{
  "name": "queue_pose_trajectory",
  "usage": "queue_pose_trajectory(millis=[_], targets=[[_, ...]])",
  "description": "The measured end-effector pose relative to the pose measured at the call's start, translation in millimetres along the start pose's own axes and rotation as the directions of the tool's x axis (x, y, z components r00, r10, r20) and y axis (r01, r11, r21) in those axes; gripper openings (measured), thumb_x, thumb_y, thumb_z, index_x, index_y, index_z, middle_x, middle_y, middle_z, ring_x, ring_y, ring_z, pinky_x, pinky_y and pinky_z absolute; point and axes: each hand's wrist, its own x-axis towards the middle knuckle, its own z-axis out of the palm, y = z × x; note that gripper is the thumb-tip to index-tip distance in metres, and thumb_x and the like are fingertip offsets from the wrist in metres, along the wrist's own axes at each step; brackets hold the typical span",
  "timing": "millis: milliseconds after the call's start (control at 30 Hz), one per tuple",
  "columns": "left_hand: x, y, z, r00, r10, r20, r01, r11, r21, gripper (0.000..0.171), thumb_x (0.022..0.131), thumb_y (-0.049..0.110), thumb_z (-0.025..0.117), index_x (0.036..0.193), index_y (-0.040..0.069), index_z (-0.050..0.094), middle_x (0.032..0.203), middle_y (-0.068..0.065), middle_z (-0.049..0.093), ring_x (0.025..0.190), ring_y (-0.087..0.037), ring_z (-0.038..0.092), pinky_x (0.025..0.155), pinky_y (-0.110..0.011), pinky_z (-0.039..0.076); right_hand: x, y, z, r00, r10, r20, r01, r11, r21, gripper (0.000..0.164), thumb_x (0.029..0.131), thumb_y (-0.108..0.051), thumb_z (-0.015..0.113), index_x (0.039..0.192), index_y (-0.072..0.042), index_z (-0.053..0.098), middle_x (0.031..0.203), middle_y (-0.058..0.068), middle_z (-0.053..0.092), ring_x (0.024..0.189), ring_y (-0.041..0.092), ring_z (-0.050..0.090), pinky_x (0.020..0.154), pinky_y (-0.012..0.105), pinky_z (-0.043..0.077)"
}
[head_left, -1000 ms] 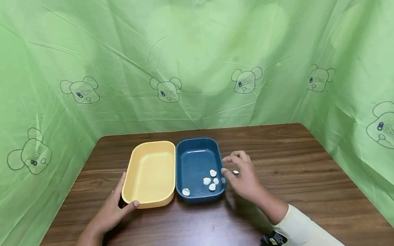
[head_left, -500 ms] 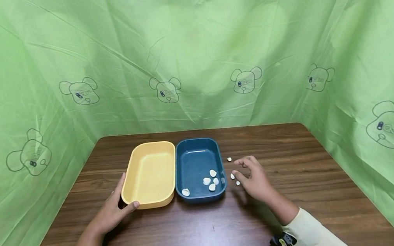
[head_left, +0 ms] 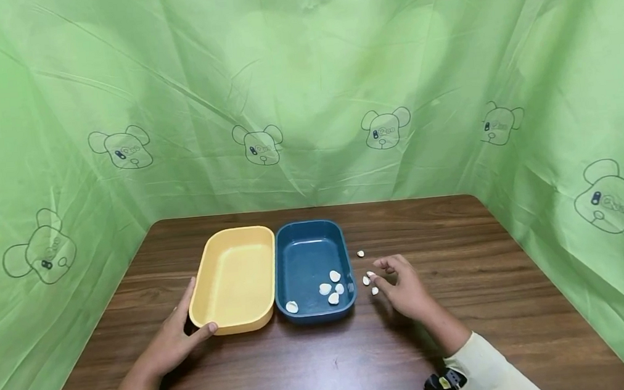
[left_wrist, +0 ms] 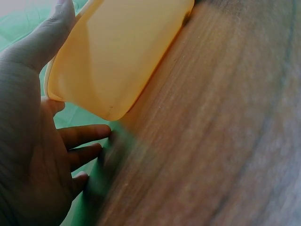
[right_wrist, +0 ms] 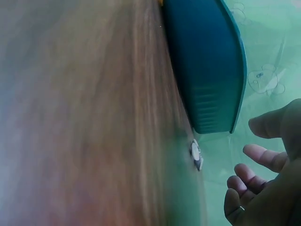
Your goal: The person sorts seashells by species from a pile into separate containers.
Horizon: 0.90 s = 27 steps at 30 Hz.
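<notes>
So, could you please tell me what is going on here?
A person's left hand rests against the yellow tray, thumb on its near rim. The right hand is beside a few small white shells on the table, thumb and fingers apart. More shells lie inside the blue tray, which stands next to the yellow one.

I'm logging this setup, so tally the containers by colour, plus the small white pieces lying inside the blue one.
Yellow container: 1
Blue container: 1
Small white pieces inside the blue one: 5
Total: 7
</notes>
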Motion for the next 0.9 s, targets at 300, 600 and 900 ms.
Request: queue_pose_trajectory(millis=[300, 600, 900], targets=[[-1.5, 0.2, 0.8, 1.0, 0.003, 0.003, -0.003, 1.0, -0.022, 0.117, 0.096, 0.026, 0.082, 0.178, 0.031, -0.002, 0.179, -0.033, 0.017, 0.158, -0.065, 0.02, 0.117, -0.088, 0.018, 6.1, 28.4, 6.6, 1.0, 0.019, 0.023, -0.018, 0.999, -0.043, 0.021, 0.096, 0.003, 0.077, 0.115, 0.008, 0.074, 0.114, 0.024, 0.07, 0.109, 0.037, 0.067, 0.098, 0.052, 0.055], [0.1, -1.7, 0.4, 1.0, -0.002, 0.001, 0.002, 1.0, -0.008, 0.117, 0.095, 0.027, 0.082, 0.178, 0.033, -0.001, 0.177, -0.035, 0.02, 0.157, -0.067, 0.021, 0.116, -0.089, 0.019, 14.5, 51.6, 12.1, 0.999, 0.033, 0.023, -0.03, 0.99, -0.141, 0.016, 0.097, -0.007, 0.08, 0.113, -0.006, 0.079, 0.113, 0.012, 0.075, 0.116, 0.035, 0.064, 0.102, 0.051, 0.046], [-0.9, 1.1, 0.0, 1.0, -0.013, 0.003, 0.013, 1.0, 0.006, 0.117, 0.096, 0.029, 0.082, 0.178, 0.033, -0.002, 0.177, -0.036, 0.021, 0.157, -0.067, 0.022, 0.115, -0.089, 0.021, 16.3, 54.7, 12.7, 0.994, 0.065, 0.09, -0.046, 0.978, -0.204, 0.025, 0.098, -0.015, 0.081, 0.123, -0.016, 0.082, 0.122, 0.008, 0.071, 0.122, 0.032, 0.058, 0.093, 0.053, 0.032]])
